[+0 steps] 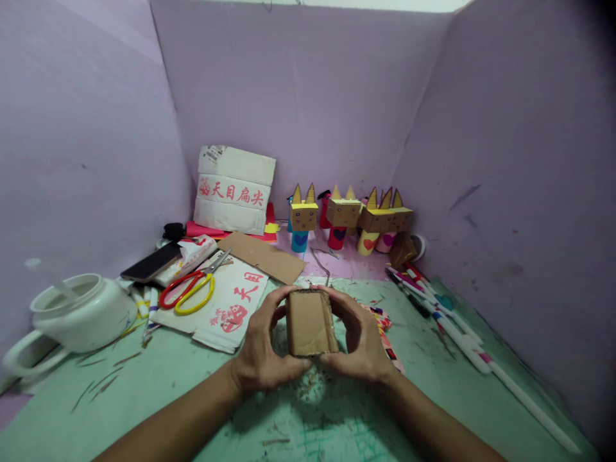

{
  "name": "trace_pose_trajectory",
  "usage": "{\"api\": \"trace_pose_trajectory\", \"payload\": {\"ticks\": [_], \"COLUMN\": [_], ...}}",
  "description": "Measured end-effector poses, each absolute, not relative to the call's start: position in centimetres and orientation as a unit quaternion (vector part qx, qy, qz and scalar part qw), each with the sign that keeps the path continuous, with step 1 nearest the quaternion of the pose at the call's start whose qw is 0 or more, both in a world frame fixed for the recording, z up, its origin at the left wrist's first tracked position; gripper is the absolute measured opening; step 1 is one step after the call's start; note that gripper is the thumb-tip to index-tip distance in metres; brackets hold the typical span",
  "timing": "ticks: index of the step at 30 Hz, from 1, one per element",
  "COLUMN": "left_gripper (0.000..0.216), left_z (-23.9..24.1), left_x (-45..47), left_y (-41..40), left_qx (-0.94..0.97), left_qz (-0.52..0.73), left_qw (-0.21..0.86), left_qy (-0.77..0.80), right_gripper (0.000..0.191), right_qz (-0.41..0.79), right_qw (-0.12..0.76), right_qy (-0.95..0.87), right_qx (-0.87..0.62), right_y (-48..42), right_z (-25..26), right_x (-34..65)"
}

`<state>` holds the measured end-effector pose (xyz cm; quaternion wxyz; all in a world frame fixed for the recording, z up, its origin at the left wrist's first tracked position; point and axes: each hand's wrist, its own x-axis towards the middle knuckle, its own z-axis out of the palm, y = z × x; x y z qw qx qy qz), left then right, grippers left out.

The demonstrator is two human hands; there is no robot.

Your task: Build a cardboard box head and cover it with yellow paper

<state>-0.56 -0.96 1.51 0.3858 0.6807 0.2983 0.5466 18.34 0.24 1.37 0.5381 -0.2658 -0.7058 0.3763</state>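
Note:
A small brown cardboard box (310,323) is held between both my hands just above the green mat (144,385). My left hand (262,346) wraps its left side, fingers curled over the top edge and thumb under the bottom. My right hand (363,340) grips the right side the same way. The box's flat face points up at me.
Red and yellow scissors (190,290) lie on printed white cardboard (231,305) to the left. A white pot (72,314), a phone (151,262), a cardboard strip (262,256), several cardboard animal figures (346,218) at the back, and several markers (447,321) on the right. Purple walls surround.

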Motion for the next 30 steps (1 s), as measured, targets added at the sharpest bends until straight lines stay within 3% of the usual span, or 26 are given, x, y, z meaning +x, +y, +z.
{"api": "trace_pose_trajectory", "payload": {"ticks": [7, 16, 21, 23, 25, 27, 30], "left_gripper": [0.075, 0.081, 0.092, 0.09, 0.085, 0.083, 0.083], "left_z": [2.5, 2.1, 2.5, 2.6, 2.5, 2.3, 1.7], "left_x": [-0.6, -0.7, -0.8, -1.1, -1.6, -2.0, -2.2], "left_y": [-0.8, -0.5, -0.5, -0.2, 0.2, 0.6, 1.0], "left_qx": [0.626, 0.721, 0.731, 0.712, 0.699, 0.71, 0.739], "left_qz": [0.53, 0.514, 0.489, 0.505, 0.527, 0.535, 0.524], "left_qw": [0.495, 0.337, 0.327, 0.33, 0.305, 0.256, 0.207], "left_qy": [0.287, 0.319, 0.347, 0.36, 0.375, 0.38, 0.369], "right_gripper": [0.087, 0.079, 0.081, 0.077, 0.06, 0.04, 0.045], "right_qz": [0.349, 0.35, 0.342, 0.292, 0.208, 0.116, 0.076], "right_qw": [0.474, 0.483, 0.472, 0.464, 0.45, 0.378, 0.194], "right_qy": [-0.75, -0.751, -0.759, -0.758, -0.717, -0.646, -0.63], "right_qx": [-0.303, -0.284, -0.29, -0.353, -0.49, -0.652, -0.748], "right_y": [0.4, 0.2, 0.3, -0.1, -1.0, -2.0, -2.9], "right_z": [1.8, 2.3, 2.7, 3.4, 4.4, 5.2, 5.4], "right_x": [18.5, 17.8, 17.9, 19.0, 20.9, 23.0, 24.8]}}
